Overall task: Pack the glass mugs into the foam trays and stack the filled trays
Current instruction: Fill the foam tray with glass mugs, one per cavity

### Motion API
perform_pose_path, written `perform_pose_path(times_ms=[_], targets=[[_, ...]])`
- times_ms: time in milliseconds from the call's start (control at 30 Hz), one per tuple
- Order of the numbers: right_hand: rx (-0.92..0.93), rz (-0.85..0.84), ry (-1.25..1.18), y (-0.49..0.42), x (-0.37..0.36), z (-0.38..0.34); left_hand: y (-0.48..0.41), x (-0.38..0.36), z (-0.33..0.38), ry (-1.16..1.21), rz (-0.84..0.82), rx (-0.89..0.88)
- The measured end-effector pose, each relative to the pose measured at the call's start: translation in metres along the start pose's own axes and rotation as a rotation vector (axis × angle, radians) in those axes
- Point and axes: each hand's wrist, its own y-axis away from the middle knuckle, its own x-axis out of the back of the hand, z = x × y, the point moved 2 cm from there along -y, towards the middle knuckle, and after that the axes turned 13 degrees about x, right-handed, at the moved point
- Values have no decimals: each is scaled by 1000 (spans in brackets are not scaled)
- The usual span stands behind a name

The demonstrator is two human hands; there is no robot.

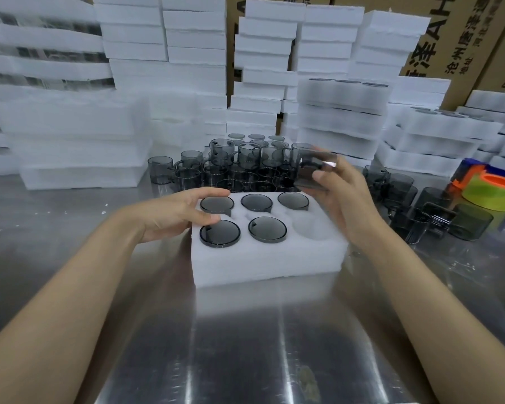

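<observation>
A white foam tray [263, 258] lies on the steel table in front of me. Several of its round pockets hold smoky grey glass mugs, bottoms up. The near right pocket [311, 227] holds nothing. My left hand [177, 212] rests on the tray's left end, fingers spread over its far left mug [217, 204]. My right hand [340, 196] holds a grey glass mug [315, 172] tilted in the air above the tray's far right corner.
Loose grey mugs [239, 167] crowd the table behind the tray and more mugs [438, 217] stand to the right. Stacks of foam trays [341, 118] rise behind and at the left. Tape rolls [491, 191] sit far right. Cardboard boxes [449, 33] back the scene.
</observation>
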Motion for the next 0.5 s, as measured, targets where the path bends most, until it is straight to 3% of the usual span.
perform_pose_path(times_ms=[167, 400, 500], targets=[[-157, 43, -121, 1, -7, -5, 0, 1, 0, -12, 1, -5], [-81, 105, -25, 4, 0, -16, -1, 2, -1, -9, 2, 0], [-75, -57, 163, 6, 6, -25, -1, 2, -2, -9, -2, 1]])
